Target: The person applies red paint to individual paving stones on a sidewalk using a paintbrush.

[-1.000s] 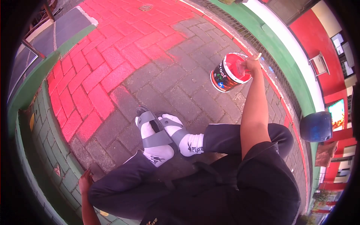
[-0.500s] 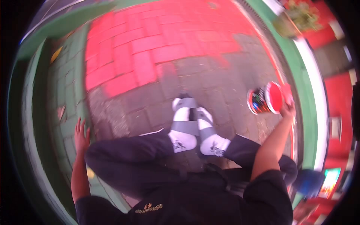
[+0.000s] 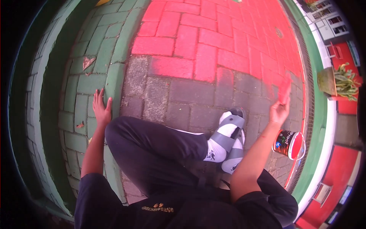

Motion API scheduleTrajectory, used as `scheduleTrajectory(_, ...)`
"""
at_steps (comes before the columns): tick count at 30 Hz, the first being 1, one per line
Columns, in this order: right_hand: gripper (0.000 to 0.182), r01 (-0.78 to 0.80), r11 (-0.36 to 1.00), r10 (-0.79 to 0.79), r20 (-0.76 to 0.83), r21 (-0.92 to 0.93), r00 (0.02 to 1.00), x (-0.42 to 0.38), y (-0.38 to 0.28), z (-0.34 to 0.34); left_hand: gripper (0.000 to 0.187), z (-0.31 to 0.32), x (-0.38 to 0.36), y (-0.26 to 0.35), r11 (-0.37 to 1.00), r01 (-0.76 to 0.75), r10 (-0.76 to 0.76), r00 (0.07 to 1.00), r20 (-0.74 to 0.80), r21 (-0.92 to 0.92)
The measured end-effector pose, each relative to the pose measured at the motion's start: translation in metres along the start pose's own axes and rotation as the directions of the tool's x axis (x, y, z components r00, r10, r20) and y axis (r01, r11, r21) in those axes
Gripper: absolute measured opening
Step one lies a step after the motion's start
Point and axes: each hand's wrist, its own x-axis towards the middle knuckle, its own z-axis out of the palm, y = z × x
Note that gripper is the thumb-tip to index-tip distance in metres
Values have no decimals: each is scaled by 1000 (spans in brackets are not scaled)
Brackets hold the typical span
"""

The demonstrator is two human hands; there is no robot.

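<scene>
My right hand is closed around a paintbrush, its head coated in red and smeared by motion. The brush overlaps the grey pavers near the edge of the red-painted ones. Below and right of that hand, a paint bucket with a dark printed label shows red paint at its mouth. My left hand holds nothing; its fingers are spread over the green-painted kerb, beside my left knee.
Red-painted pavers stretch ahead, bordering bare grey pavers. My feet in white socks and grey-strapped sandals stand on the grey part. A drain grate runs along the right, with a potted plant beyond. Dry leaves lie at left.
My right hand has moved with the paintbrush from the bucket's mouth out over the pavers ahead. The view has turned, so the bucket sits lower and further right. My left hand stays spread.
</scene>
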Motion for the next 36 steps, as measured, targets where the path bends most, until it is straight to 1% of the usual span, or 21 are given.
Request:
scheduleTrajectory(4, 18, -71, 955, 57, -55, -288, 997, -12, 164, 52, 57, -4, 0, 6, 1000, 20, -20, 1000, -10, -2)
scheduleTrajectory(6, 19, -122, 845, 73, -113, -521, 991, -28, 233, 64, 55, -7, 1, 10, 999, 41, -41, 999, -11, -9)
scheduleTrajectory(8, 17, -62, 682, 94, 3, -729, 996, -56, 284, 100, 53, -7, 1, 10, 999, 47, -47, 999, -3, -1)
scheduleTrajectory(10, 14, 284, 459, -85, 276, -842, 957, -69, 332, 114, 53, -5, 2, 8, 999, 54, -54, 999, 1, -2)
scheduleTrajectory(11, 15, 465, 282, -143, 442, -839, 886, -70, 355, 115, 52, -5, 2, 7, 999, 52, -52, 999, -1, -5)
scheduleTrajectory(12, 14, 569, 0, -101, 566, -822, 818, -81, 370, 132, 52, -5, 2, 7, 998, 64, -64, 998, 9, -6)
scheduleTrajectory(13, 16, 606, -178, -158, 630, -776, 760, -82, 400, 114, 51, -7, 3, 9, 998, 66, -66, 998, 15, -13)
scheduleTrajectory(14, 18, 464, -241, -71, 492, -853, 868, -99, 417, 130, 51, -7, 4, 8, 998, 65, -65, 998, 18, -21)
scheduleTrajectory(18, 28, 569, -72, 17, 569, -819, 822, -122, 486, 161, 51, -6, 4, 6, 998, 62, -61, 998, 20, -29)
scheduleTrajectory(20, 16, 426, 81, 151, 433, -901, 889, -121, 490, 174, 51, -6, 4, 6, 997, 60, -59, 998, 14, -43)
scheduleTrajectory(22, 12, 464, 34, 14, 465, -885, 885, -100, 469, 153, 51, -6, 4, 5, 998, 56, -55, 998, 23, -40)
scheduleTrajectory(23, 27, 492, -28, -92, 492, -870, 865, -83, 453, 137, 51, -5, 4, 5, 997, 61, -60, 998, 18, -42)
scheduleTrajectory(25, 31, 138, 250, -52, 129, -958, 990, -60, 406, 113, 51, -7, 5, 4, 998, 60, -59, 998, 22, -37)
scheduleTrajectory(28, 32, 242, 128, -204, 214, -962, 955, -46, 364, 108, 50, -8, 4, 7, 998, 54, -53, 998, 22, -38)
scheduleTrajectory(30, 31, 417, -204, -360, 463, -886, 810, -45, 360, 109, 49, -8, 5, 8, 999, 33, -33, 999, 14, -39)
scheduleTrajectory(31, 28, 427, -317, -299, 517, -847, 802, -49, 371, 108, 50, -6, 4, 5, 998, 41, -41, 999, 13, -40)
scheduleTrajectory(32, 25, 424, -212, -239, 468, -880, 851, -59, 396, 112, 50, -4, 4, 3, 998, 45, -45, 999, 12, -43)
scheduleTrajectory(33, 20, 431, -364, -59, 482, -826, 874, -67, 417, 119, 50, -3, 4, 3, 999, 25, -24, 1000, 15, -44)
scheduleTrajectory(34, 12, 424, -284, 18, 437, -860, 899, -87, 434, 147, 50, -3, 3, 4, 998, 40, -39, 999, 15, -46)
scheduleTrajectory(35, 12, 395, -89, 25, 394, -915, 919, -94, 455, 157, 50, -3, 4, 4, 997, 53, -52, 999, 16, -49)
scheduleTrajectory(36, 15, 435, -21, 57, 433, -900, 899, -98, 471, 169, 50, -3, 5, 3, 998, 28, -27, 999, 21, -53)
